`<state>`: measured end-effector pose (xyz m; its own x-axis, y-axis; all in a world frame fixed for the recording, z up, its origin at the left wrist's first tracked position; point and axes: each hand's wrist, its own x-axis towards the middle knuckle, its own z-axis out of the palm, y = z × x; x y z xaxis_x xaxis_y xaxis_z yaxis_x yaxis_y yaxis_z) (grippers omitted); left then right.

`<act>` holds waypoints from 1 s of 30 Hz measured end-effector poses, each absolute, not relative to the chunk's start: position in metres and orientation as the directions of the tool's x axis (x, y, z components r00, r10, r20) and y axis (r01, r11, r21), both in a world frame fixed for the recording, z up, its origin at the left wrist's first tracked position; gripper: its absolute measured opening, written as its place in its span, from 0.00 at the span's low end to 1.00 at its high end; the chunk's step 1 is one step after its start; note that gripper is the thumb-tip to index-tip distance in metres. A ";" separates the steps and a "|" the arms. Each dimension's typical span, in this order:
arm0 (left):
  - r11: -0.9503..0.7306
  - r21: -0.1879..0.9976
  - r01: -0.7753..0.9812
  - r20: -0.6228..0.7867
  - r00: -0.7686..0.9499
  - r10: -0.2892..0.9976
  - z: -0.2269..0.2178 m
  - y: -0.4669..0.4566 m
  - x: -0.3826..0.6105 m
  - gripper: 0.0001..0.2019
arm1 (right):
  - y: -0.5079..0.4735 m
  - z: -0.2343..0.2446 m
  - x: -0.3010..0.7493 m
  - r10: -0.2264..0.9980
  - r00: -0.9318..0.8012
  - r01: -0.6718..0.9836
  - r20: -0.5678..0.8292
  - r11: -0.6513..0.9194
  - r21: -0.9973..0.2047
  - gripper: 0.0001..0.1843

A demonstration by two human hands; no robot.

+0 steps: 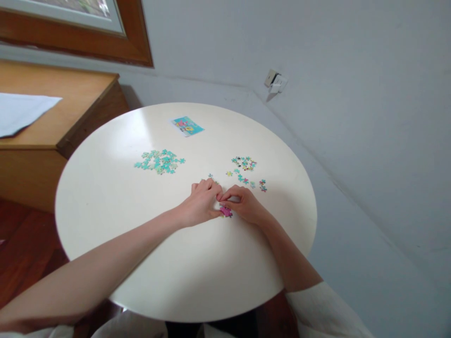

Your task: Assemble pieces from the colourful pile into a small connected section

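Near the middle of the white round table, my left hand [201, 203] bends its fingers, and its thumb touches a small cluster of pink jigsaw pieces [226, 212]. My right hand [248, 204] is closed in a pinch just above that cluster, its fingertips meeting the left fingers. Whatever sits in the pinch is hidden. Partly behind the left hand lie a few small jigsaw pieces [210, 175]. Several loose pieces, among them a yellow one [229, 173] and a joined pair [263, 185], lie beyond the right hand.
A large pile of turquoise jigsaw pieces [160, 162] is at the left on the table [169, 277]. Farther right is a smaller mixed pile [244, 163]. The picture card [188, 126] lies towards the back. A wooden cabinet [45, 112] stands to the left, below a window.
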<state>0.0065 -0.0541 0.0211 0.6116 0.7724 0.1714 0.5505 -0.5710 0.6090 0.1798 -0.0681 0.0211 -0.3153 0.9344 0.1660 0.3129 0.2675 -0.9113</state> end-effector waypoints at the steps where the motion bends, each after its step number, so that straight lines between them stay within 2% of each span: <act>1: -0.567 0.611 0.553 0.167 0.610 0.775 0.022 -0.054 0.007 0.17 | -0.068 0.021 0.180 0.933 -0.317 0.314 0.168 0.270 -0.910 0.04; 12: -0.560 0.592 0.579 0.157 0.599 0.785 0.020 -0.054 0.006 0.17 | -0.063 0.016 0.182 0.889 -0.363 0.395 0.278 0.417 -0.819 0.04; 17: -0.560 0.586 0.586 0.156 0.597 0.787 0.018 -0.054 0.006 0.17 | -0.064 0.016 0.182 0.893 -0.360 0.444 0.271 0.420 -0.792 0.03; 22: -0.538 0.585 0.606 0.110 0.599 0.794 0.024 -0.055 0.007 0.16 | -0.065 0.019 0.181 0.893 -0.375 0.410 0.251 0.402 -0.819 0.01; 25: -0.531 0.590 0.609 0.094 0.601 0.793 0.024 -0.055 0.007 0.16 | -0.063 0.017 0.184 0.919 -0.305 0.373 0.250 0.356 -0.857 0.03; 30: -0.565 0.606 0.560 0.162 0.608 0.777 0.017 -0.054 0.005 0.13 | -0.055 0.007 0.192 0.959 -0.120 0.290 0.258 0.283 -0.914 0.10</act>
